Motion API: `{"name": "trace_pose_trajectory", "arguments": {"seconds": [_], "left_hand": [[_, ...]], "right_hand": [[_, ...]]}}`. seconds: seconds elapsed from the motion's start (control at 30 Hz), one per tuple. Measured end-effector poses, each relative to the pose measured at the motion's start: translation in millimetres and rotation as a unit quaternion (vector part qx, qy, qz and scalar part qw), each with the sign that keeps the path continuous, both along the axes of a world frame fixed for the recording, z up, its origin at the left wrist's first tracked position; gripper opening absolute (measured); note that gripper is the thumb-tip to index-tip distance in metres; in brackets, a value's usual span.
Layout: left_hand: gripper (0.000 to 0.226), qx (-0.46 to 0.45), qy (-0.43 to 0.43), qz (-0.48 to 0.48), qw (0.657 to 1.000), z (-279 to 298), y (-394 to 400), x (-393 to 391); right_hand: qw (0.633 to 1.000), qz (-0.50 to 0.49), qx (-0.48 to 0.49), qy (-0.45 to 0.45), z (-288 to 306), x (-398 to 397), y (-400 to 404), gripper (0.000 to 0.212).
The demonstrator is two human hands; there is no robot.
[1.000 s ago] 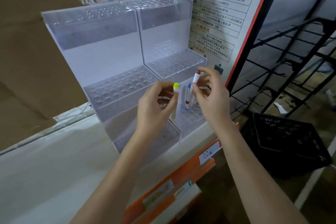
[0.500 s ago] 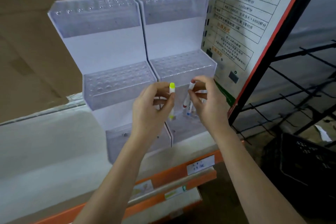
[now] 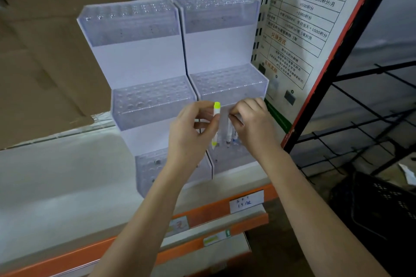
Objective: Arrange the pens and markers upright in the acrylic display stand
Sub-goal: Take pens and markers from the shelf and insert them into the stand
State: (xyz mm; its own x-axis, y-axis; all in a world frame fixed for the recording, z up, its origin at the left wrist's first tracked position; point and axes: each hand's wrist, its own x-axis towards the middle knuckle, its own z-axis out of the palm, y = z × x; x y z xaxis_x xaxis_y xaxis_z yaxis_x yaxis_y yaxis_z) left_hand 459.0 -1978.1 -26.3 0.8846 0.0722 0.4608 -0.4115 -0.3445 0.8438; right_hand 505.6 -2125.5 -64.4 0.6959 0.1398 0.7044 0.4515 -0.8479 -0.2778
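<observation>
The left hand (image 3: pixel 191 132) pinches a white marker with a yellow-green cap (image 3: pixel 216 119) upright over the lowest tier of the clear acrylic tiered stand (image 3: pixel 227 87); the right hand (image 3: pixel 252 123) grasps other white pens (image 3: pixel 229 130) beside it.

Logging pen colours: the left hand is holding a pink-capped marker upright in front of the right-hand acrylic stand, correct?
Not quite. The marker that the left hand holds has a yellow-green cap, not pink, as the head view shows. The rest stands: it is held upright in front of the right-hand acrylic stand.
</observation>
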Motion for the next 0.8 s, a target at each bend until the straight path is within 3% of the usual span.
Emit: {"name": "trace_pose_trajectory", "arguments": {"seconds": [0.13,0.23,0.3,0.47,0.57,0.63,0.73,0.8], "left_hand": [[0.029,-0.006,0.012,-0.007,1.0,-1.7,0.6,1.0],[0.032,-0.013,0.014,-0.012,1.0,-3.6,2.3,1.9],[0.032,-0.025,0.012,-0.014,1.0,-4.4,1.4,1.4],[0.033,-0.018,0.008,-0.04,0.999,-4.4,-1.1,0.7],[0.02,0.058,0.003,-0.05,0.997,-17.8,8.7,4.5],[0.015,0.164,0.008,-0.041,0.986,-36.1,18.5,8.2],[0.015,0.345,-0.034,-0.018,0.938,-63.2,30.1,11.8],[0.013,0.401,-0.066,-0.02,0.913,-71.5,33.6,12.8]], "right_hand": [[0.997,0.031,0.046,0.047,10.3,-10.2,-4.0,0.01],[0.967,0.113,0.161,0.16,25.3,-32.0,-0.1,0.026],[0.95,0.136,0.18,0.216,30.1,-43.2,7.7,0.028],[0.944,0.121,0.222,0.211,28.2,-44.7,18.3,0.015],[0.956,0.093,0.221,0.171,24.6,-37.6,15.2,0.026],[0.966,0.07,0.212,0.131,21.5,-32.1,12.2,0.041],[0.973,0.051,0.204,0.092,16.8,-25.5,10.9,0.06],[0.972,0.046,0.215,0.078,13.5,-22.3,12.8,0.062]]}}
